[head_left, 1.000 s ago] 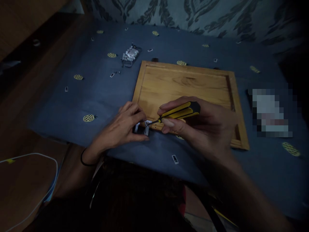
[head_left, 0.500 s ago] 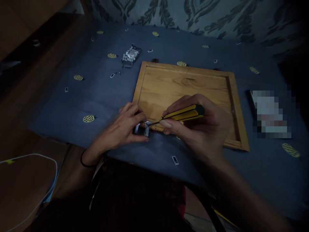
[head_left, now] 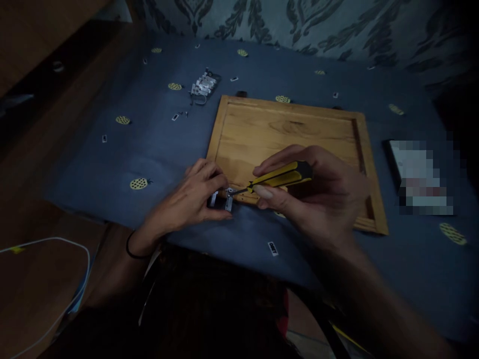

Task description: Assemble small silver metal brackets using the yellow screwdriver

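Note:
A framed wooden panel (head_left: 262, 129) lies flat on the blue patterned cloth. At its near left corner sits a small metal hinge (head_left: 229, 200). My left hand (head_left: 194, 194) is closed around the hinge, fingers on the panel's edge and thumb below, pressing it in place. In my right hand (head_left: 318, 194) is a screwdriver (head_left: 284, 175) with a yellow and black handle, gripped between thumb and fingers. The shaft slants down to the left, and its tip meets the hinge. A screw under the tip is too small to make out clearly.
Farther back on the cloth (head_left: 86, 169) lies a cluster of metal hinges (head_left: 204, 85), with a few tiny screws (head_left: 186, 114) in front of it. To the right rests a dark-edged flat object (head_left: 422, 174), partly blurred out. A white cable (head_left: 56, 239) hangs at the lower left.
The screwdriver's handle has shifted slightly and turned in my right hand, its tip still at the hinge. My left hand keeps its hold. The whole view has drifted a little.

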Demonstrator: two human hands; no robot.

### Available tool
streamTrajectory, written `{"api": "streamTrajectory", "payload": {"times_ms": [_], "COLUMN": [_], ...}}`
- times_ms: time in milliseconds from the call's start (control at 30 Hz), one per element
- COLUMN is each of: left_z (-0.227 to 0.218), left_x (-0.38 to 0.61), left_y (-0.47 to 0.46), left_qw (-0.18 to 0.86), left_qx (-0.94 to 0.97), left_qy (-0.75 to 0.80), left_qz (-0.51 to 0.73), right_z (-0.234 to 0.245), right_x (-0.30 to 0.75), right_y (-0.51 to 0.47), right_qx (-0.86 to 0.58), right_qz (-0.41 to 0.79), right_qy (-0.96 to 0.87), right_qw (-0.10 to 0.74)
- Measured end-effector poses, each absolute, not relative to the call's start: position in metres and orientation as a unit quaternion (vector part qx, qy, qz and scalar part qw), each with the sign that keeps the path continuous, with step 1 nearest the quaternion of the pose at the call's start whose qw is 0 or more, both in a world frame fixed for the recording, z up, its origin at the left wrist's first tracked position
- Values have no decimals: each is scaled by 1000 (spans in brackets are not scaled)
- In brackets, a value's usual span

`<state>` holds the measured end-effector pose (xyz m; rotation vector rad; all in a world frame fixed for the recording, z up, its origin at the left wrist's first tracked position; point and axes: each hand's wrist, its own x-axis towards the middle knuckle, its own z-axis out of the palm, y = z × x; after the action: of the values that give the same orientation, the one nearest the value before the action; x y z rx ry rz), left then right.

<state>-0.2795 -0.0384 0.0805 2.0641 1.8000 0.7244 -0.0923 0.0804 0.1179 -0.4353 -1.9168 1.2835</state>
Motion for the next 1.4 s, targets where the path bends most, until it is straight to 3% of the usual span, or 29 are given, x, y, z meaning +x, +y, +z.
{"api": "streamTrajectory", "payload": {"times_ms": [267,433,600,1400], "left_z": [80,82,82,80], "left_x": [-280,-280,-279,-279], "left_y": [-39,-40,-40,-40], "left_qw": [151,154,156,139], "left_qx": [720,724,719,727], "left_qy": [626,619,625,617], "left_qz": [257,265,262,266], "right_z": [118,117,117,109], "right_x": [-94,-95,-95,-92], "right_y": [77,77,78,81], "right_qx": [-176,-186,-206,-176], "right_qz": [536,495,480,477], "right_qy": [-733,-687,-728,-751], "right_qw": [379,498,443,422]}}
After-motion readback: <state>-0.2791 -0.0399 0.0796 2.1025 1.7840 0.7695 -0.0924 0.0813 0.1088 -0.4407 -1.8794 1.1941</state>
